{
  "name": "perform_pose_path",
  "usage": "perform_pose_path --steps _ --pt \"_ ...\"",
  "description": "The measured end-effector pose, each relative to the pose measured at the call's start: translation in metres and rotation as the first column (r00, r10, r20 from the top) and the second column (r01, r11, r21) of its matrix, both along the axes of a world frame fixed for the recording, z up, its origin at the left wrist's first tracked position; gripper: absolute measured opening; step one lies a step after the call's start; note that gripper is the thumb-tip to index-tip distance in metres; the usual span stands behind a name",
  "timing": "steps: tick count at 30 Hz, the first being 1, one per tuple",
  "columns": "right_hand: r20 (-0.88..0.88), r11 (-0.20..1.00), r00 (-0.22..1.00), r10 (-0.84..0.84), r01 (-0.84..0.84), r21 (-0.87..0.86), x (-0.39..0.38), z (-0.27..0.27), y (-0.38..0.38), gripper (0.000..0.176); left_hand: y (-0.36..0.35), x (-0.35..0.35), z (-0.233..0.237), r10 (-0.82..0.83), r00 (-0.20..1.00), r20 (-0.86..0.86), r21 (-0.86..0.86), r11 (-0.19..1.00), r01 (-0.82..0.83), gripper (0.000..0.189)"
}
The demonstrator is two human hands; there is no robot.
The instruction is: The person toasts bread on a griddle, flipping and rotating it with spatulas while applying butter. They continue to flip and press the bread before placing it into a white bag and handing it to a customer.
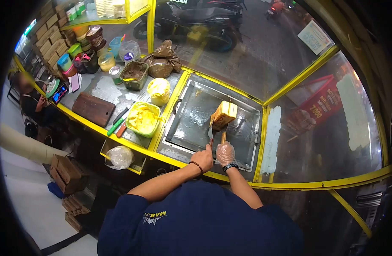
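Note:
A block of toasted bread slices (pixel 226 113), browned on its sides, stands on the flat griddle (pixel 185 128). My left hand (pixel 202 159), bare and with a bracelet at the wrist, is closed around a spatula (pixel 211 133) whose metal blade meets the bread's left side. In a clear plastic glove, my right hand (pixel 225 153) grips a second spatula by its wooden handle (pixel 223 138). That tool's blade is mostly hidden by the bread and its shadow. Both hands are at the griddle's near edge, close together.
Left of the griddle are a tub of yellow spread (pixel 142 120), a round yellow container (pixel 158 91), a brown-filled tub (pixel 135 76), knives (pixel 115 127) and a wooden board (pixel 93 109). Yellow-framed glass (pixel 307 85) encloses the stall. An open drawer (pixel 138 164) juts out below; a person (pixel 31 98) is far left.

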State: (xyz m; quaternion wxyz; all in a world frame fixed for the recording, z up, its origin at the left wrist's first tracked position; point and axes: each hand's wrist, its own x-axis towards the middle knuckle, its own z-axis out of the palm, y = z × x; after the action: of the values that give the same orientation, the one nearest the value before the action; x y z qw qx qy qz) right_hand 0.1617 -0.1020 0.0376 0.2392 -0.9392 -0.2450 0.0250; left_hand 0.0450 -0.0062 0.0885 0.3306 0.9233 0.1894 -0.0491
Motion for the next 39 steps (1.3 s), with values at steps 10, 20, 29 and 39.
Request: perform_pose_path --steps 10,20,29,39 --pt "-0.035 1.0 0.999 -0.014 0.014 0.021 -0.006 0.002 0.005 0.026 0.004 -0.011 -0.003 -0.075 0.997 -0.009 -0.025 0.997 0.074 0.036" --pt "-0.104 0.995 0.993 -0.059 0.068 0.077 0.005 0.004 -0.01 0.029 0.015 -0.019 0.008 0.025 0.999 -0.029 -0.05 0.998 -0.027 0.041" --pt "-0.011 1.0 1.0 -0.011 0.011 0.004 -0.007 0.001 -0.005 0.026 0.017 -0.017 -0.004 -0.032 0.998 0.056 -0.06 0.998 0.035 0.047" --pt "-0.124 0.998 0.991 -0.045 0.05 0.033 -0.013 0.012 -0.007 0.029 0.01 -0.015 -0.008 -0.058 0.997 0.046 -0.024 0.998 0.059 0.056"
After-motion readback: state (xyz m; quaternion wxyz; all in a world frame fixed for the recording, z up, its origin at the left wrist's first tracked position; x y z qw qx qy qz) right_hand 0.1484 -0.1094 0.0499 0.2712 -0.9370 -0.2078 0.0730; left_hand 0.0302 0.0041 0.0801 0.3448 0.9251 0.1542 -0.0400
